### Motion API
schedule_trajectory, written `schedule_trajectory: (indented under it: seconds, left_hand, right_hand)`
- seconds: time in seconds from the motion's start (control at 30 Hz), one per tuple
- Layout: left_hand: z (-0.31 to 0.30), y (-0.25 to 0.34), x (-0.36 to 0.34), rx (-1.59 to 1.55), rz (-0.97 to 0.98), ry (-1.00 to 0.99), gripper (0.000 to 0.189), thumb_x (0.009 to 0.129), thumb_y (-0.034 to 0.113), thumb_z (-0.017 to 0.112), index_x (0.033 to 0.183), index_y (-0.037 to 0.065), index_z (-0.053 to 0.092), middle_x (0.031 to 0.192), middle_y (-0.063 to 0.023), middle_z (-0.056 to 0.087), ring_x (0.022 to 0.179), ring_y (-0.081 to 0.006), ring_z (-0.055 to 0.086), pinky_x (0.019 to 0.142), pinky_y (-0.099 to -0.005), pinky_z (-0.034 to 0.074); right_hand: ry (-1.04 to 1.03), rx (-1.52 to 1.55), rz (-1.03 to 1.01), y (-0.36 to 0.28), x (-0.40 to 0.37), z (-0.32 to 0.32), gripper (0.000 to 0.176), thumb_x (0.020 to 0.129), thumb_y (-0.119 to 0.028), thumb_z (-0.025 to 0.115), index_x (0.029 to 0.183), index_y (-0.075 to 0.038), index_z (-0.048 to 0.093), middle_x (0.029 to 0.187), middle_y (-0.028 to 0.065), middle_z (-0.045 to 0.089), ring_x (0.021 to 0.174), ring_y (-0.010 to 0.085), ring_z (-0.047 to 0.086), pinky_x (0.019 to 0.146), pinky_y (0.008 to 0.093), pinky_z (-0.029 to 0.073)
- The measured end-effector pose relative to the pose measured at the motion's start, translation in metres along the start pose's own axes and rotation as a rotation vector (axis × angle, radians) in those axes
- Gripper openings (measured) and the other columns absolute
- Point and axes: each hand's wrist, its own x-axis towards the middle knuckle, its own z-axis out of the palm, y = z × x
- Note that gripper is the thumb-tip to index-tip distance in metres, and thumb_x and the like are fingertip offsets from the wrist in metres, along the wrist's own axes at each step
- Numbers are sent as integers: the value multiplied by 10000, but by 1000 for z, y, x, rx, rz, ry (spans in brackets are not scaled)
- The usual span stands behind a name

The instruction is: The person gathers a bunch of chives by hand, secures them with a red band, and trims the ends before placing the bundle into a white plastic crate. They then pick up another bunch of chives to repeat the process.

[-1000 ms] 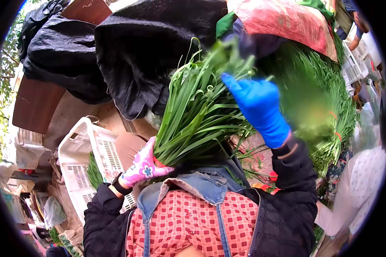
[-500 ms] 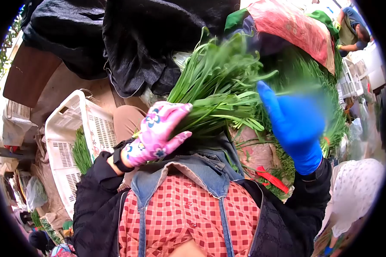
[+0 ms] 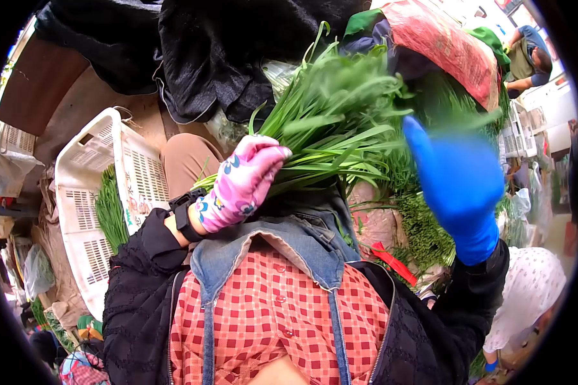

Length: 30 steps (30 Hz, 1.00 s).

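Above the lap [image 3: 321, 208], the left hand [image 3: 243, 183] is grasping a bunch of green leaves [image 3: 334, 125].
The right hand [image 3: 461, 192], in blue glove, is raised beside the bunch, blurred; I cannot tell its grip. Farther is black cloth [image 3: 205, 61].

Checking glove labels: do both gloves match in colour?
No, the left hand is gloved in flowered pink, the right hand in blue.

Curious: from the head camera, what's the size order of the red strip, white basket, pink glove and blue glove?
Largest to smallest, as they look:
White basket
Blue glove
Pink glove
Red strip
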Motion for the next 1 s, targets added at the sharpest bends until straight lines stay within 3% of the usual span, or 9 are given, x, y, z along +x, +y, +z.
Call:
schedule_trajectory:
  seconds: [0.07,0.17,0.23,0.3,0.57,0.63,0.77,0.83,1.0]
  left_hand:
    - [3,-5,-2,70,14,40,316,841,-95,651,1119,56,662,1124,-144,543,898,-242,617,747,-307,519]
    - [1,8,3,168,12,-21,279,828,14,739,1092,90,688,1118,-142,559,909,-267,618,743,-333,526]
    - [3,5,7,177,12,-20,233,857,63,731,1086,77,691,1119,-146,562,894,-272,626,744,-331,528]
    - [1,10,12,22,-156,-18,136,907,63,672,1037,40,701,1081,-163,583,912,-290,631,794,-347,519]
    - [-1,11,14,-36,-160,-99,97,848,60,691,943,41,686,1067,-155,585,984,-338,598,817,-395,505]
    - [2,11,11,-4,-105,-95,118,819,55,701,929,35,665,1068,-150,574,993,-345,585,813,-399,505]
    - [10,17,9,89,-103,-122,117,825,44,717,918,42,646,1110,-140,549,997,-300,591,790,-364,521]
    - [12,17,10,105,-107,-111,118,826,40,712,926,46,649,1107,-130,550,1008,-292,587,777,-367,521]
    - [15,17,9,102,-58,-70,158,770,41,725,889,48,622,1087,-128,563,973,-339,578,782,-406,512]
  right_hand:
    - [-104,-53,30,-7,-4,-9,600,700,-84,640,1296,-139,670,692,-8,277,579,145,375,482,296,328]
    - [-64,45,32,-5,-11,-7,591,702,-64,643,1283,-164,681,691,-8,273,576,145,379,486,304,336]
    - [-42,124,55,-9,-10,-8,579,709,-49,646,1273,-176,686,694,-10,270,573,145,380,491,308,342]
    - [-46,155,70,-10,-11,-10,552,733,-38,669,1266,-179,684,700,-16,304,569,146,385,493,314,344]
    - [-61,259,137,-1,-25,4,478,818,-71,715,1277,-196,666,646,-12,377,530,172,410,485,332,344]
    - [-122,374,212,-3,-30,9,472,822,-76,717,1283,-166,660,691,-6,515,547,187,471,487,347,364]
    - [-47,426,394,-30,2,-9,462,813,-101,726,1269,-128,660,789,25,633,568,208,529,507,339,400]
    - [167,675,288,-54,8,4,440,790,-136,741,1223,-106,670,861,47,674,649,213,582,546,340,441]
    - [-117,678,319,-124,23,58,102,764,-178,672,837,-115,638,736,40,584,713,249,586,576,386,468]
